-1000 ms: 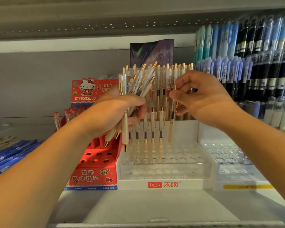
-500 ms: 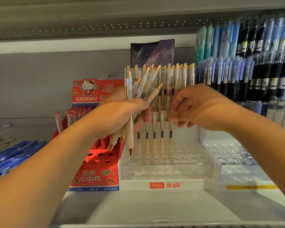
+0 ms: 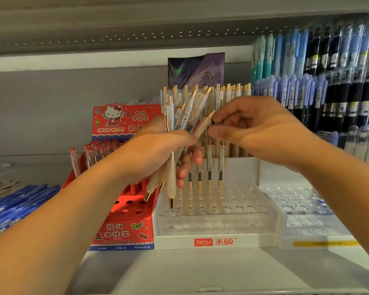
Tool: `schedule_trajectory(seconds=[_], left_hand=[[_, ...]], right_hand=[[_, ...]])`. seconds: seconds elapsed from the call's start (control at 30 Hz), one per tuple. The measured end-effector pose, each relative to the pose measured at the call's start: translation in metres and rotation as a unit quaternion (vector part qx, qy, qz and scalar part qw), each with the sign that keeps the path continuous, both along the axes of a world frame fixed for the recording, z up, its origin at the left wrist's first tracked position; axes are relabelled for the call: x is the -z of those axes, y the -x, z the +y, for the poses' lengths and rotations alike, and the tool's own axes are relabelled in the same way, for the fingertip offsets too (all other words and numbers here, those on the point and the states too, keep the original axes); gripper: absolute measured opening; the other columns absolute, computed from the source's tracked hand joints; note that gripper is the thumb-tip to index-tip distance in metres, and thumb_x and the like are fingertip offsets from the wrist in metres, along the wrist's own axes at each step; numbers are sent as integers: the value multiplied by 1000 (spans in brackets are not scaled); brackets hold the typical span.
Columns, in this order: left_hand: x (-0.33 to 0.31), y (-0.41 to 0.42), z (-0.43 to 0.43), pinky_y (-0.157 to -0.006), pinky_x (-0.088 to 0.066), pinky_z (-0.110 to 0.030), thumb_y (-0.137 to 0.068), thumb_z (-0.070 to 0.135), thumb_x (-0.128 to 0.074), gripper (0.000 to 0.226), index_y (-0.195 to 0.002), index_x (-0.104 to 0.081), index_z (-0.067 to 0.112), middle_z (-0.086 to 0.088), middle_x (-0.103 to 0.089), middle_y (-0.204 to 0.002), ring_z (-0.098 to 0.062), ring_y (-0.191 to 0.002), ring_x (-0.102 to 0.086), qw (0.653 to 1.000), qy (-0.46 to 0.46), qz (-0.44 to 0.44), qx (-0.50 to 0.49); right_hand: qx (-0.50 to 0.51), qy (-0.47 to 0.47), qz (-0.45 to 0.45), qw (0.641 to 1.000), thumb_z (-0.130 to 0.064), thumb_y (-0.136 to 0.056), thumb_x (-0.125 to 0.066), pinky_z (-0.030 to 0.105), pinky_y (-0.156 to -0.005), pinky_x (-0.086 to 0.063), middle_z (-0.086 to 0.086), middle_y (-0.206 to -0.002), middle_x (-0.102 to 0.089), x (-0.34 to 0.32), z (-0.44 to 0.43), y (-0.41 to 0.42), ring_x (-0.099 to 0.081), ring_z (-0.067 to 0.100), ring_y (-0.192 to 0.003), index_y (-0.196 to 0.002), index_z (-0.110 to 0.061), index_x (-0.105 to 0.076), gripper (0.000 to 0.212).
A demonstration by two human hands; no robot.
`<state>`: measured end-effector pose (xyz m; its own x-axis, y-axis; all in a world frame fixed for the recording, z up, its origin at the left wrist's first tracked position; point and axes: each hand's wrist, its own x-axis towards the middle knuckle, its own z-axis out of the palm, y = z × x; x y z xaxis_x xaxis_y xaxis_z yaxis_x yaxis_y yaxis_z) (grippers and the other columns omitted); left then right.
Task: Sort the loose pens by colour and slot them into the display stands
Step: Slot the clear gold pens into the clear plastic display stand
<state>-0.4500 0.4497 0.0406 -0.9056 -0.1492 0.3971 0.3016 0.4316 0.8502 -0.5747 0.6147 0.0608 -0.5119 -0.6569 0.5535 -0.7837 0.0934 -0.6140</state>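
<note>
Both bare forearms reach in, the left from 7 o'clock, the right from 4 o'clock. The left hand (image 3: pixel 156 152) is fisted round a bundle of pens (image 3: pixel 188 116). The right hand (image 3: pixel 258 133) curls thumb and forefinger about the top of one tan pen (image 3: pixel 202 125) in that bundle; contact is unclear

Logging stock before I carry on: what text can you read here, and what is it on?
"HELLO KITTY": red stand back card.
"按动中性笔": that card and its front.
"hesu 禾硕": white stand front.
Too small or blurred: barcode label on the pens in the left hand, blue base strip, yellow strip, racked pens at right.
</note>
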Motion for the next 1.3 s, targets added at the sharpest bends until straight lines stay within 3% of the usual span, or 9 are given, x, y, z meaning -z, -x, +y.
schedule_trajectory(seconds=[0.1,0.27,0.4,0.53,0.63,0.8,0.87,1.07,1.3], left_hand=[[-2,-2,3,-46,-50,-34,-88,17,-55,42,-125,-40,2,-17,-65,-72,-24,-45,-54,999,-37,3,17],[-3,-3,5,-45,-51,-33,-92,13,-51,27,-113,-47,-4,-18,-64,-70,-27,-44,-58,998,-44,-4,39],[-2,-3,8,-50,-55,-37,-86,17,-49,27,-85,-65,-5,-23,-65,-75,-33,-55,-66,994,-57,-36,89],[-2,-2,6,-61,-61,-42,-89,16,-45,34,-111,-60,-5,-22,-67,-84,-35,-74,-69,987,-96,-32,122],[-2,-2,4,-62,-60,-43,-88,16,-44,37,-115,-58,-6,-21,-68,-86,-36,-76,-70,988,-95,-35,117],[-3,-1,-1,-52,-59,-37,-89,19,-48,34,-102,-66,-7,-22,-71,-87,-33,-66,-69,995,-63,-34,71],[-3,-1,-2,-46,-54,-32,-89,21,-51,34,-99,-69,-7,-19,-69,-72,-28,-51,-62,998,-54,-32,25],[-4,2,-4,-39,-38,-24,-94,12,-51,21,-95,-63,-6,-11,-51,-52,-22,-37,-43,996,-79,24,-46],[-3,0,-4,-38,-38,-24,-92,15,-57,23,-90,-68,-4,-15,-52,-56,-20,-38,-43,996,-81,-11,-46]], right_hand=[[-106,56,-62,991,-25,-80,-77,17,-56,-50,-1,-90,-74,3,-1,-6,-67,7,-72,-91,-26,-70,13],[-148,93,-92,980,-16,-87,-71,23,-56,-50,4,-92,-73,6,-4,-8,-63,12,-72,-99,-20,-70,13],[-150,100,-78,981,-15,-89,-68,23,-58,-52,4,-86,-74,6,-3,-8,-66,11,-72,-94,-13,-70,6],[-168,114,-109,973,-14,-90,-63,32,-67,-60,7,-87,-76,4,-1,-11,-73,19,-81,-94,-9,-65,7],[-170,136,-155,964,-12,-94,-60,36,-65,-62,11,-87,-76,0,2,-10,-74,26,-77,-98,-6,-62,8],[-128,214,-223,942,-2,-94,-58,31,-58,-58,17,-77,-74,-7,7,-4,-73,30,-65,-90,-7,-58,7],[-83,232,-203,948,2,-94,-53,31,-54,-57,13,-68,-72,-9,9,0,-71,28,-60,-86,-7,-58,13],[-64,91,-119,987,7,-90,-54,26,-50,-55,13,-64,-70,-8,11,-1,-68,25,-54,-82,-3,-63,15],[-34,167,-167,971,5,-91,-58,27,-57,-60,12,-69,-73,-12,9,-3,-74,26,-65,-87,-4,-64,12]])
